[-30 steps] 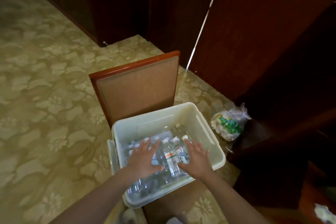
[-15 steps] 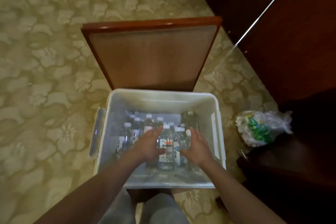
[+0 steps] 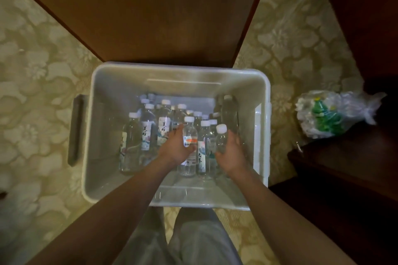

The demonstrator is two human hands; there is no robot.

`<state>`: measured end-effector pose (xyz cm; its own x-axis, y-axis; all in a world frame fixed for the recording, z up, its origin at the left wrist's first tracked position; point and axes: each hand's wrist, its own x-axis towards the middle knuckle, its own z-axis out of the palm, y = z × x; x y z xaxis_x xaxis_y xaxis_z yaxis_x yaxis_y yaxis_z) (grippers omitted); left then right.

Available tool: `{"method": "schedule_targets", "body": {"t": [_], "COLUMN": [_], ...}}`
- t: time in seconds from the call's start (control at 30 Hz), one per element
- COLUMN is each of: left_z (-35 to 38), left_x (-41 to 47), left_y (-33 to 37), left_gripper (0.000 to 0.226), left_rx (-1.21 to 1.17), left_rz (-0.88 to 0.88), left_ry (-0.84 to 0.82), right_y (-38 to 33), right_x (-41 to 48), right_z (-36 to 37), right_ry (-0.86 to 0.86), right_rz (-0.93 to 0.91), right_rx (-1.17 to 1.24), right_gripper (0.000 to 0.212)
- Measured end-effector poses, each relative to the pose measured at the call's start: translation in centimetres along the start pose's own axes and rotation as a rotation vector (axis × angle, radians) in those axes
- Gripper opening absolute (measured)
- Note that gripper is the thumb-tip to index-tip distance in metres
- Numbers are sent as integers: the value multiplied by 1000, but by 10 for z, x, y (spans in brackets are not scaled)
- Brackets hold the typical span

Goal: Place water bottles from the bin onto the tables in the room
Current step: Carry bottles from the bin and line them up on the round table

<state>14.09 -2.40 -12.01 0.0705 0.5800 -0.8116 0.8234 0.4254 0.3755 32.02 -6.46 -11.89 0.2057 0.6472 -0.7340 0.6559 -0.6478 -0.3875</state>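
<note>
White plastic bin (image 3: 181,67) is sitting mid-frame on patterned carpet (image 3: 38,71), hard against a wooden chair back (image 3: 150,17) filling the upper centre; water bottles (image 3: 148,127) are standing upright in a cluster across the bin's middle and right, caps up, long axes pointing toward the camera.

Left hand (image 3: 175,148) is reaching in at centre; its fingers and thumb are curling round the orange-banded bottle (image 3: 190,133), thumb crossing the front just below the band. Right hand (image 3: 231,154) is closing on the white-capped bottle (image 3: 221,140) just to the right; its fingers seem to be wrapping the far side, though they are mostly hidden behind the bottle.

Each bottle is lying directly inside its own hand, neck rising above the knuckles; so the coming move is likely turning on a straight lift along that upright axis, clear of the close-packed neighbours between the two hands.

Bottles are looking clear, slim and full, with white screw caps and printed paper labels; probably slippery and easily squeezed.

Crumpled plastic bag (image 3: 344,105) is lying at right of frame; no table top is plainly showing.
</note>
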Motion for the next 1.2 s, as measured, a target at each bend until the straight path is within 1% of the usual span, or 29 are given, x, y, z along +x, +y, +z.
{"method": "schedule_targets", "body": {"t": [0.13,0.43,0.57,0.7,0.77,0.83,0.9,1.0,1.1,1.2], "left_z": [10,19,17,20,21,20,18,12,2,-14], "left_x": [7,10,7,-8,-16,-23,-29,-41,-53,-70], "left_y": [2,3,5,0,-3,-2,0,3,1,-2], "left_gripper": [84,80,81,79,77,77,78,78,85,78], "left_rx": [-1,-82,-137,-218,-272,-315,-353,-401,-470,-499], "left_rz": [-47,-64,-63,-18,13,30,54,97,127,158], "left_ry": [57,168,190,225,254,269,261,261,289,337], "right_y": [2,2,0,-1,0,-1,-5,-15,-28,-44], "right_x": [8,11,9,-1,-8,-16,-23,-31,-39,-52], "right_z": [-1,-4,-4,-5,-7,-8,-11,-16,-24,-33], "right_ry": [23,42,72,100,111,118,122,117,96,81], "right_rz": [23,34,28,36,6,-53,-98,-151,-224,-279], "right_rx": [-34,-106,-61,55,58,2,-22,-14,15,84], "right_gripper": [67,63,69,73,70,63,60,62,64,67]}}
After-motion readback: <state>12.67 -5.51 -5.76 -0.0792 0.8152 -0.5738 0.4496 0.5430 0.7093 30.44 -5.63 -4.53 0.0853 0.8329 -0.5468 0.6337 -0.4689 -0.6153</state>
